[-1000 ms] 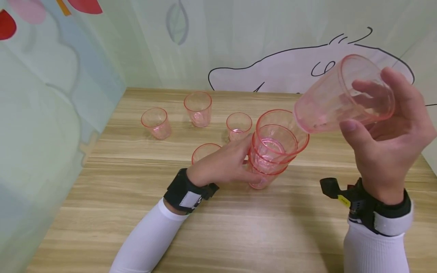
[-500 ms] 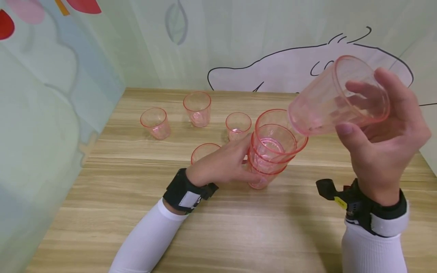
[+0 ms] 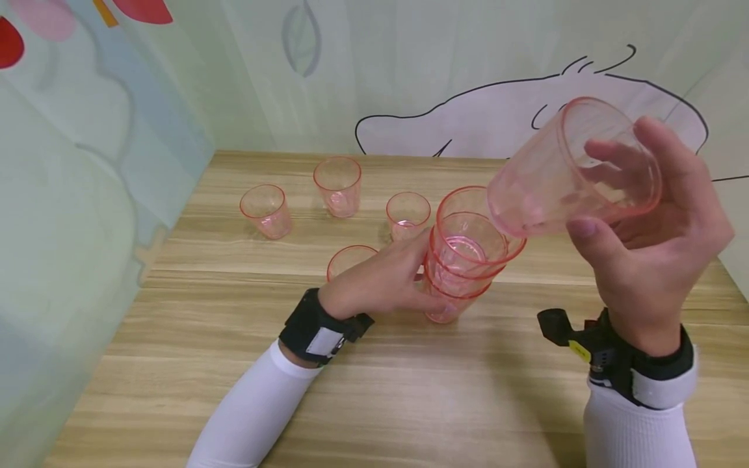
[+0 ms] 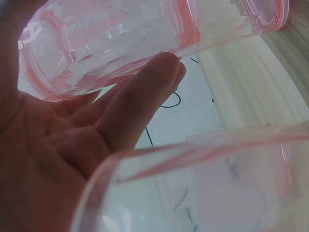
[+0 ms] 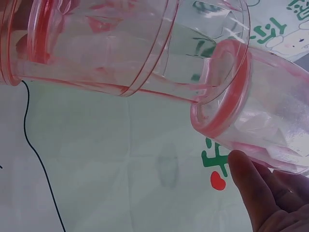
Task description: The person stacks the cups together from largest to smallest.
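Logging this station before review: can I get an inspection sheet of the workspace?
Surface: wooden table, light planks.
Job's things: stack of pink cups; tilted pink cup above it.
Clutter: four loose pink cups behind the left hand.
Hands: left hand grips the stack; right hand holds the tilted cup.
Cables: nothing seen.
Surroundings: cartoon-printed backdrop; wrist cameras strapped on.
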Action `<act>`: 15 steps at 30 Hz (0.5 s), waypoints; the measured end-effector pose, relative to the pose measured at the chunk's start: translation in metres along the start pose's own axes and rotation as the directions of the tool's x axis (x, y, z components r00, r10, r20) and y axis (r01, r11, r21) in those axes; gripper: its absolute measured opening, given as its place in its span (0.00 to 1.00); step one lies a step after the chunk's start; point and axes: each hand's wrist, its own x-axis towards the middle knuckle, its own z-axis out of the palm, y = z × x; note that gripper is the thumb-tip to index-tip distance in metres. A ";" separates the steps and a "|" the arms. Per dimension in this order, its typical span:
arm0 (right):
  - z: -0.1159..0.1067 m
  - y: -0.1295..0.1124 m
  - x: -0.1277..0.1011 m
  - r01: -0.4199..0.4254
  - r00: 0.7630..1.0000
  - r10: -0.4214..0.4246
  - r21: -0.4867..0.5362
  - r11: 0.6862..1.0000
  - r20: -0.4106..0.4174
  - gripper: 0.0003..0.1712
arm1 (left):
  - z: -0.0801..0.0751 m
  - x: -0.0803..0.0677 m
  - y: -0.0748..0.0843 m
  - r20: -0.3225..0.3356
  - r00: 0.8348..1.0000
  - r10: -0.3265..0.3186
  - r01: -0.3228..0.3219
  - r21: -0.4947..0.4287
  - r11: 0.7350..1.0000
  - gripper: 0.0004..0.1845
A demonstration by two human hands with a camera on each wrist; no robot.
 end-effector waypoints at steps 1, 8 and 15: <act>0.000 0.000 0.000 0.001 1.000 -0.001 0.001 1.000 0.003 0.44 | 0.000 0.000 0.000 0.001 1.000 0.005 -0.005 0.007 1.000 0.45; 0.006 -0.001 -0.001 -0.002 1.000 0.002 0.045 0.999 -0.005 0.44 | 0.000 0.000 0.000 0.005 1.000 0.022 -0.022 -0.004 1.000 0.43; 0.008 -0.002 -0.002 0.002 1.000 -0.001 0.056 0.998 -0.009 0.45 | 0.000 0.000 0.001 0.001 1.000 0.017 -0.017 -0.014 1.000 0.42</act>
